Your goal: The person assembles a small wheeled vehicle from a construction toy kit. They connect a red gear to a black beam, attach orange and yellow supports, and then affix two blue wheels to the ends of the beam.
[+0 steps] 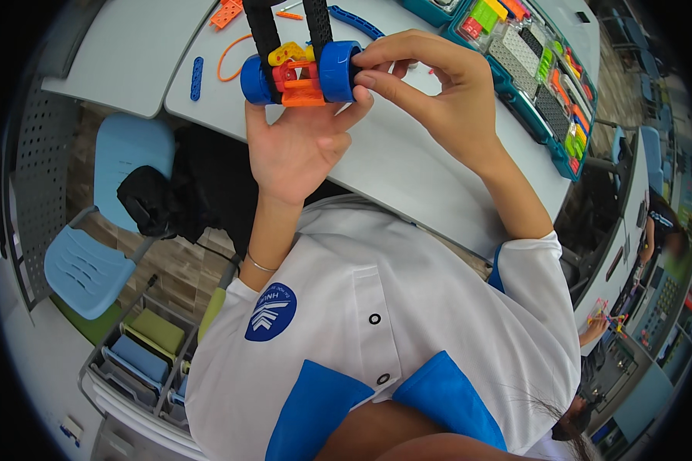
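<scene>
My left hand (296, 150) holds a building-set model (303, 91) from below, its thumb and fingers against the underside. The model has orange, red and yellow parts in the middle and two black perforated beams (263, 32) that run up past the top edge. A blue wheel (257, 80) sits at its left end, and another blue wheel (338, 71) at its right end. My right hand (442, 88) is closed at the right wheel, thumb and forefinger pinched at its outer face. Whether a small part lies between those fingertips is hidden.
On the white table (438, 184) lie a blue beam (197, 79), a curved blue piece (356, 21), an orange band (224, 61) and an orange perforated part (226, 14). A teal case (530, 115) of colourful pieces stands right. Light blue chairs (92, 269) are at left.
</scene>
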{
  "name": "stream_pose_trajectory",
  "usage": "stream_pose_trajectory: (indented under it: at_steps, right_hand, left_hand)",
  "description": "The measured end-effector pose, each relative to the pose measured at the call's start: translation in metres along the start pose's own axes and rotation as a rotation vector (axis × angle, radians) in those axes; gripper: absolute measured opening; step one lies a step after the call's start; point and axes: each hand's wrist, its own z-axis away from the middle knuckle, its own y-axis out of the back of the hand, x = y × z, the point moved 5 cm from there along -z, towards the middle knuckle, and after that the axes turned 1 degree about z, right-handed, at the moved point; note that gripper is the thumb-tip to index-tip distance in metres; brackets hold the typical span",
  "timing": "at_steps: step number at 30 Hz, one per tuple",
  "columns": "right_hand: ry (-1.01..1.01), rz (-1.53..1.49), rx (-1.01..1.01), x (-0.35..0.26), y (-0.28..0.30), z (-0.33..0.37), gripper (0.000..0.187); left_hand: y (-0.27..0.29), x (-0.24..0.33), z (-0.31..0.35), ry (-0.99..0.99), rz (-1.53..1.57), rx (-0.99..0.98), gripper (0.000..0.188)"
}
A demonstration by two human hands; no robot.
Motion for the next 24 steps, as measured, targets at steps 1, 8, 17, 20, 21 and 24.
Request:
stream_pose_trajectory:
  at_steps: [1,8,17,20,21,24]
  right_hand:
    - [-0.005,-0.001,0.003,0.0,0.0,0.001,0.016]
    - [-0.098,-0.065,0.041,0.01,0.004,0.004,0.015]
    - [-0.319,-0.2,0.036,0.017,0.005,0.009,0.013]
    - [-0.392,-0.243,0.012,0.022,0.007,0.011,0.014]
    - [-0.417,-0.272,-0.001,0.024,0.007,0.011,0.014]
    - [-0.476,-0.349,-0.045,0.034,0.009,0.013,0.014]
  left_hand:
    - [0.001,-0.001,0.0,-0.015,-0.033,0.009,0.077]
    - [0.006,-0.001,-0.001,-0.08,-0.246,0.046,0.08]
    - [0.006,-0.005,-0.003,-0.096,-0.396,0.034,0.083]
    - [0.005,-0.006,-0.003,-0.116,-0.462,0.082,0.082]
    - [0.005,-0.007,-0.003,-0.125,-0.481,0.106,0.082]
    - [0.006,-0.006,-0.006,-0.098,-0.565,0.091,0.08]
